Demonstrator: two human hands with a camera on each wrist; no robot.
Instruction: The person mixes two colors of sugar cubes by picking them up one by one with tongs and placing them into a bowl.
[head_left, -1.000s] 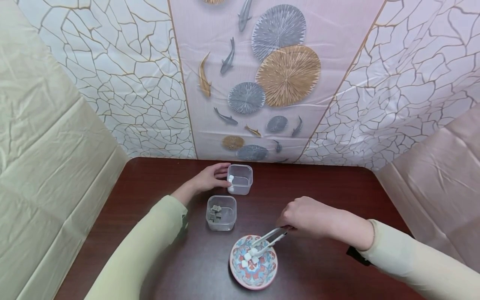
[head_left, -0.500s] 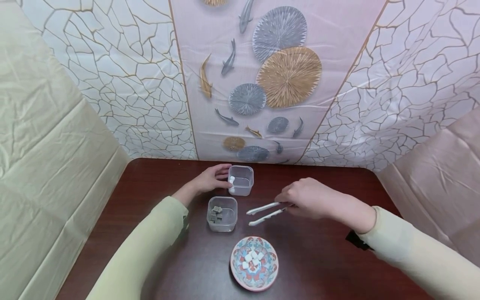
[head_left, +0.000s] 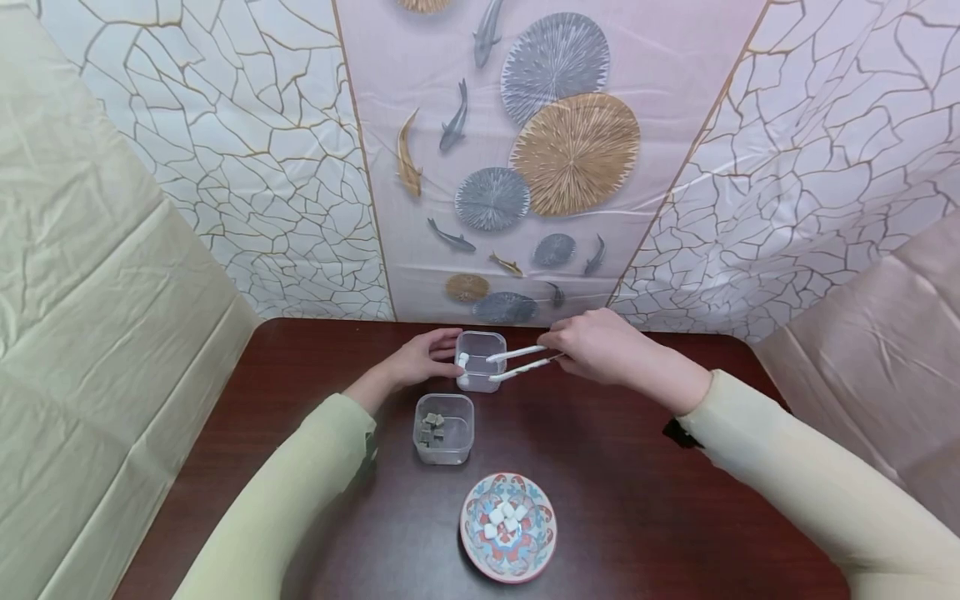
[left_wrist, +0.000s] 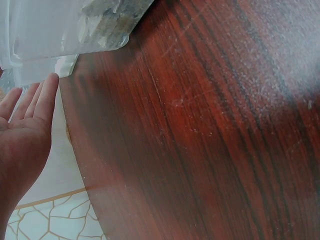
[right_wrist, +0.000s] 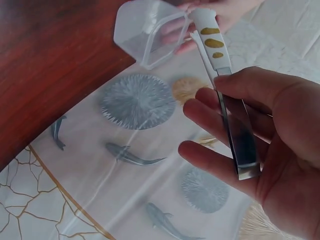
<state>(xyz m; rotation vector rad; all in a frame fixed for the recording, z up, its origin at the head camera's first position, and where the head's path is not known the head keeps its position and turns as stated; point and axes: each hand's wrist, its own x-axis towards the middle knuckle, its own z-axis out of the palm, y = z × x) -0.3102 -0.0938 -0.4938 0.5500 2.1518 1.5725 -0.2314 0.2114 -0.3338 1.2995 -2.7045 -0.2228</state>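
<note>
Straight fingers of my left hand (head_left: 423, 357) rest along the left side of the far clear plastic container (head_left: 480, 385). A few white cubes (head_left: 462, 361) lie against that container's left wall. My right hand (head_left: 600, 346) holds a pair of white-tipped metal tongs (right_wrist: 215, 47), thumb on one arm and fingers on the other. The tongs' tips are spread apart over the container's right side, with nothing between them. In the right wrist view, the left fingers (right_wrist: 175, 32) show through the clear wall.
Nearer stands a second clear container (head_left: 444, 457) with several grey-brown cubes (head_left: 432, 425). Closer still is a patterned plate (head_left: 542, 550) bearing several white cubes (head_left: 506, 515). A patterned cloth (head_left: 300, 208) hangs behind the dark wooden table (head_left: 637, 500).
My right hand has lifted the tongs off the plate and moved them away from me to the far container; a white cube was left on the plate. My left hand has stayed still.
</note>
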